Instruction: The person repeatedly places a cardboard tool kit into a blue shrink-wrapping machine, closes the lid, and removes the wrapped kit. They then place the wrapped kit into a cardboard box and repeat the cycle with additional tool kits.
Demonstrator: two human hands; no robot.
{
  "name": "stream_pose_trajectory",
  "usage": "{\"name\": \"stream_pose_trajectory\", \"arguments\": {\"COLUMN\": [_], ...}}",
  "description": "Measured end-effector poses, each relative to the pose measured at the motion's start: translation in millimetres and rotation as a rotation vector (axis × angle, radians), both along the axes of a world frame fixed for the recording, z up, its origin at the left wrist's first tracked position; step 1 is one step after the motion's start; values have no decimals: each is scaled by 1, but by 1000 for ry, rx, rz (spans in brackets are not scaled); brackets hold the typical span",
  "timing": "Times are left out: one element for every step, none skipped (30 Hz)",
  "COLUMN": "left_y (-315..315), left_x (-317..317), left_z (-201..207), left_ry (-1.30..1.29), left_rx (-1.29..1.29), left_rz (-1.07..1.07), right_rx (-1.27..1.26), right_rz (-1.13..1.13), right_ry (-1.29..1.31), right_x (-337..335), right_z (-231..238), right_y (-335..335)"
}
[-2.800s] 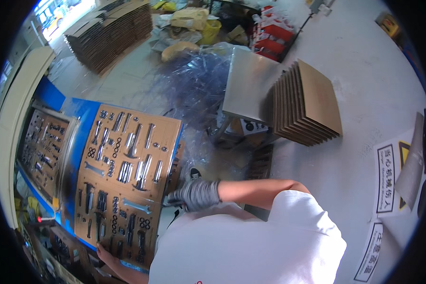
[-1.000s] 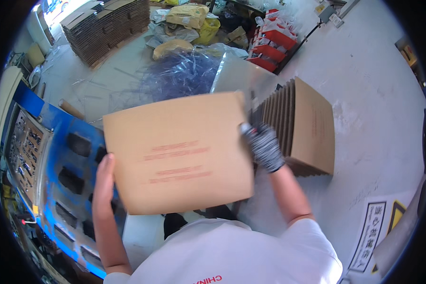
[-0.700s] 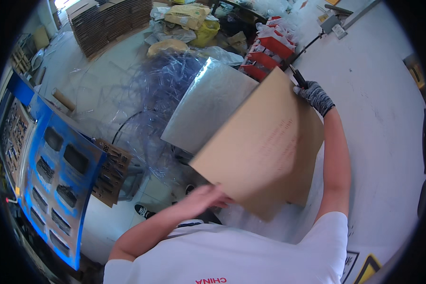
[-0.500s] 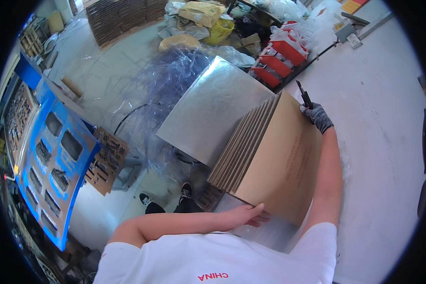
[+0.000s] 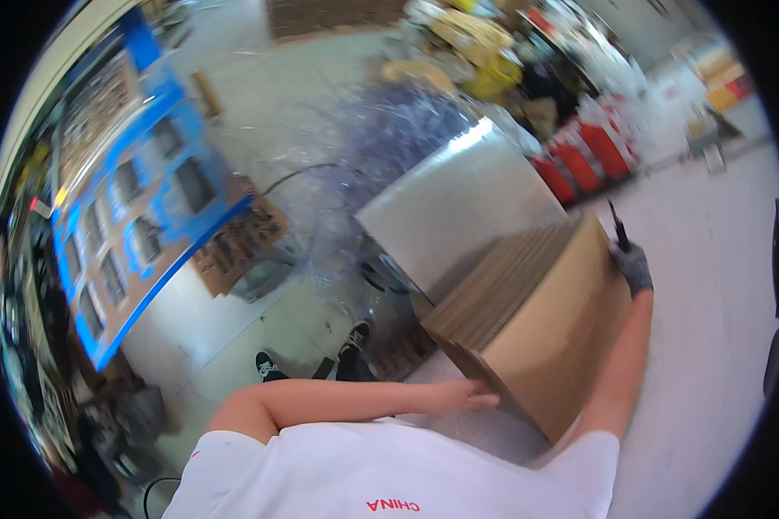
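A stack of brown cardboard sheets (image 5: 563, 324) stands on edge at the right of centre, leaning, with its broad outer face toward my right arm. My right hand (image 5: 634, 268), in a grey glove, is at the stack's far right corner and closed round a black utility knife (image 5: 621, 229) pointing up and away. Bare and slightly blurred, my left hand (image 5: 463, 396) reaches across to the near edge of the stack with its fingers stretched out. Whether its fingertips touch the cardboard, I cannot tell. A shiny silver-grey panel (image 5: 467, 203) lies just beyond the stack.
At left stands a blue-edged board (image 5: 177, 298) with dark cut-outs. Clear plastic film (image 5: 389, 147) heaps on the floor beyond the panel. Red bins (image 5: 584, 164) and piled bags (image 5: 472, 39) are farther back. A pale surface (image 5: 710, 346) extends to the right.
The whole view has swung, shifting the scene rightward. My left thumb has come off the cardboard's outer face. The stack's near end looks more fanned. My right hand keeps the knife.
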State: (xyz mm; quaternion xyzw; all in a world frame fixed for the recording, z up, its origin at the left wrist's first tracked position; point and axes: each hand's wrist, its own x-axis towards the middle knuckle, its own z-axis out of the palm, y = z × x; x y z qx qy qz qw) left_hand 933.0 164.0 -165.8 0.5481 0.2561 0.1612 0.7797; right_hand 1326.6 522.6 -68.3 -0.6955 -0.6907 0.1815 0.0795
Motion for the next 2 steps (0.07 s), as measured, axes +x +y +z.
{"name": "stream_pose_trajectory", "arguments": {"left_y": [-7,-15], "left_x": [-19,-43], "left_z": [-8,-18], "left_ry": [45,96], "left_rx": [-11,-32], "left_rz": [-28,-33], "right_rx": [141,162], "right_rz": [-18,150], "right_ry": [-115,-39], "right_x": [-17,-70], "right_z": [-2,-19], "right_y": [1,42]}}
